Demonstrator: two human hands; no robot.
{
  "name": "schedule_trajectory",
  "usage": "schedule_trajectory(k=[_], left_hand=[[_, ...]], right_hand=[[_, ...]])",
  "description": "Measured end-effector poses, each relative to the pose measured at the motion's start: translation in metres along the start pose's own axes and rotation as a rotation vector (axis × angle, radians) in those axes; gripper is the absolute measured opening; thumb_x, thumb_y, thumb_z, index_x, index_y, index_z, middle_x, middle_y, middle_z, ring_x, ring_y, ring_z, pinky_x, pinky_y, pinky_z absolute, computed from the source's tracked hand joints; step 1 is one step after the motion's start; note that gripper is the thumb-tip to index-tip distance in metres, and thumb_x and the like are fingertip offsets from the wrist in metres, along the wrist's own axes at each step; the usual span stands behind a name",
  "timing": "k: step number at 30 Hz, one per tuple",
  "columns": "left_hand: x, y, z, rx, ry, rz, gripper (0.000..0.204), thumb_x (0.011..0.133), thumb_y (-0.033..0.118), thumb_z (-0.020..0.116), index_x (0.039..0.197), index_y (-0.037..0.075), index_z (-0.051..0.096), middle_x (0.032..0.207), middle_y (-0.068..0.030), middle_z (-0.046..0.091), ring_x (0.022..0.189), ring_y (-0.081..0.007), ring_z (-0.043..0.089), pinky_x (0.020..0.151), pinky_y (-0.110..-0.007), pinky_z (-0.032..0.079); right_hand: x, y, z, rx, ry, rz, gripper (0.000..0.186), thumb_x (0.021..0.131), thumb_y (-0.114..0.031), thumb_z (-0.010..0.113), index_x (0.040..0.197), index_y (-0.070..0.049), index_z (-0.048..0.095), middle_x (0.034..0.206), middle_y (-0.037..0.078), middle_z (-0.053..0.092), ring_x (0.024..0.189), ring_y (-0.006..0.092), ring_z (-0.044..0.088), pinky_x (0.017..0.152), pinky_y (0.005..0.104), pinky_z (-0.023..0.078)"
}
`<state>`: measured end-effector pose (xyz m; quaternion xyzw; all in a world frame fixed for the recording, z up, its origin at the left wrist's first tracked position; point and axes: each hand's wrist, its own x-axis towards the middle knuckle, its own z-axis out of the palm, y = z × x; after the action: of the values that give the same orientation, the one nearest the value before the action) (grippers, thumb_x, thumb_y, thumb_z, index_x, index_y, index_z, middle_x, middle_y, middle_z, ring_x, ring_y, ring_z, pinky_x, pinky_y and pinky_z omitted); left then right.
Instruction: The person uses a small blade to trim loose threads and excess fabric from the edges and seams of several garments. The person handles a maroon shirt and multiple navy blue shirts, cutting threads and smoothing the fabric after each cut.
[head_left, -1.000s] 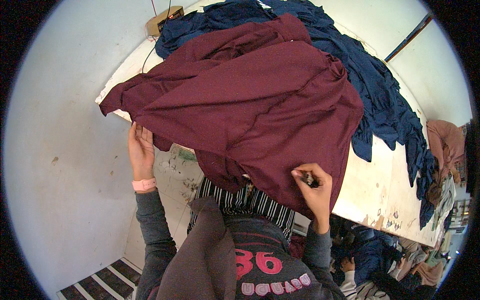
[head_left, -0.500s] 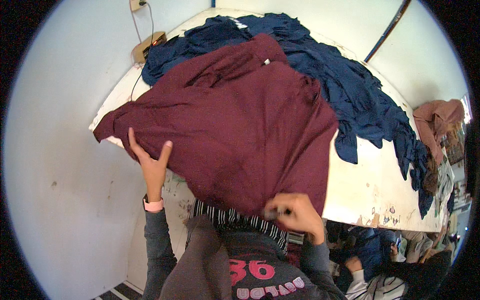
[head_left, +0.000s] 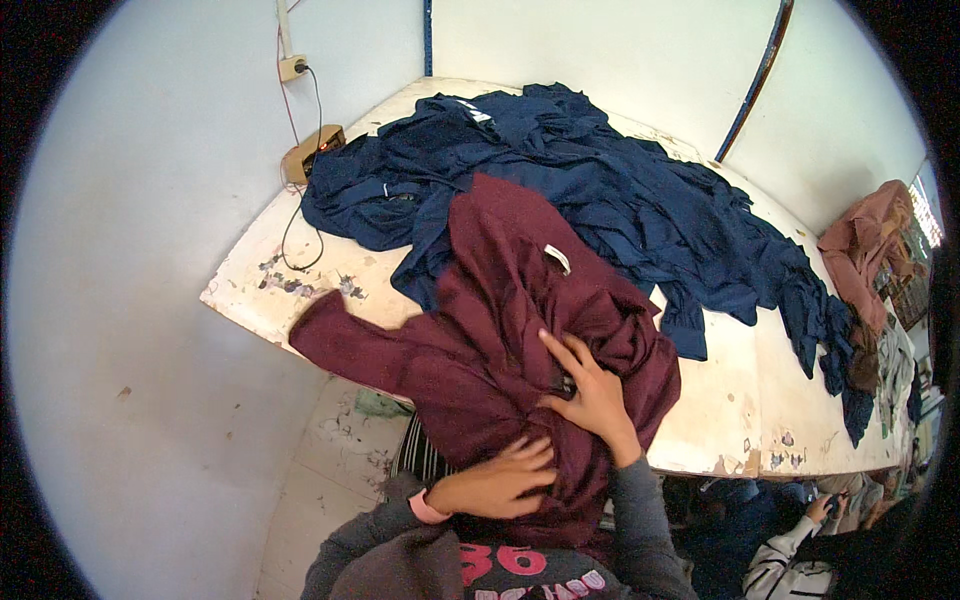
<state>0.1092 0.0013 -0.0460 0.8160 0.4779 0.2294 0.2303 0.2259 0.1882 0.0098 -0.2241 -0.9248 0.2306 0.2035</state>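
Pale walls (head_left: 150,300) close in the left side and the back, with scuffs low on the left one. A socket (head_left: 293,68) sits there, a plug in it, and below it a tan box (head_left: 300,165) stands at the far left corner of the surface (head_left: 715,400). A dark cable (head_left: 284,240) loops down onto the surface, near some flaked, stained patches. Tiled floor (head_left: 318,475) shows under the left edge.

Next comes the maroon garment (head_left: 485,290), bunched on the near edge of the surface and hanging over it toward the person's lap, one flap reaching left and a white label (head_left: 557,259) near its far end. The left hand (head_left: 500,482), a pink band (head_left: 428,507) at its wrist, lies palm down on the near folds, fingers extended and slightly blurred. Just beyond it, the right hand (head_left: 595,400) rests on the garment with thumb and forefinger spread apart; a small dark thing shows under it, and I cannot tell whether the palm grips it.

Behind, a navy pile (head_left: 600,180) runs along the surface to its right end. Brown cloth (head_left: 865,240) is heaped there, and at lower right another person's pale sleeve (head_left: 785,565) shows.
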Motion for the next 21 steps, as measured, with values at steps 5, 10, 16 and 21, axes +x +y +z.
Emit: schedule_trajectory(k=[5, 10, 16, 21], left_hand=[[-0.020, 0.022, -0.061, -0.589, -0.182, -0.062, 0.070, 0.104, 0.045, 0.057, 0.158, 0.006, 0.036, 0.151, -0.0247, 0.049, 0.139, -0.0407, 0.049, 0.117, -0.045, 0.037], [-0.044, 0.012, -0.097, -0.770, -0.111, -0.132, 0.070, 0.102, 0.037, 0.064, 0.158, 0.004, 0.036, 0.151, -0.0189, 0.052, 0.133, -0.0304, 0.057, 0.112, -0.041, 0.043], [-0.048, -0.023, -0.100, -0.662, 0.135, -0.209, 0.064, 0.100, 0.028, 0.069, 0.153, 0.004, 0.043, 0.145, -0.0169, 0.059, 0.126, -0.0278, 0.062, 0.104, -0.039, 0.049], [-0.037, -0.036, -0.113, -0.648, 0.255, -0.381, 0.060, 0.099, 0.013, 0.068, 0.152, 0.002, 0.043, 0.145, -0.0149, 0.057, 0.125, -0.0243, 0.061, 0.107, -0.038, 0.049]], right_hand=[[-0.072, 0.020, -0.047, -0.316, -0.176, 0.083, 0.069, 0.067, 0.000, 0.067, 0.132, -0.024, 0.066, 0.103, 0.009, 0.064, 0.085, 0.0356, 0.068, 0.072, 0.0436, 0.057], [-0.209, 0.038, -0.122, -0.535, -0.747, 0.465, 0.042, 0.069, -0.014, 0.075, 0.111, -0.016, 0.077, 0.106, 0.015, 0.075, 0.095, 0.0369, 0.072, 0.082, 0.0459, 0.059], [-0.288, 0.039, -0.137, -0.703, -1.027, 0.803, 0.026, 0.079, -0.036, 0.076, 0.091, -0.014, 0.080, 0.087, 0.018, 0.075, 0.081, 0.0381, 0.074, 0.072, 0.0467, 0.059], [-0.170, 0.006, -0.135, -0.615, -0.535, 0.466, 0.023, 0.083, -0.033, 0.074, 0.093, -0.013, 0.079, 0.081, 0.015, 0.073, 0.076, 0.0386, 0.071, 0.065, 0.0460, 0.056]])
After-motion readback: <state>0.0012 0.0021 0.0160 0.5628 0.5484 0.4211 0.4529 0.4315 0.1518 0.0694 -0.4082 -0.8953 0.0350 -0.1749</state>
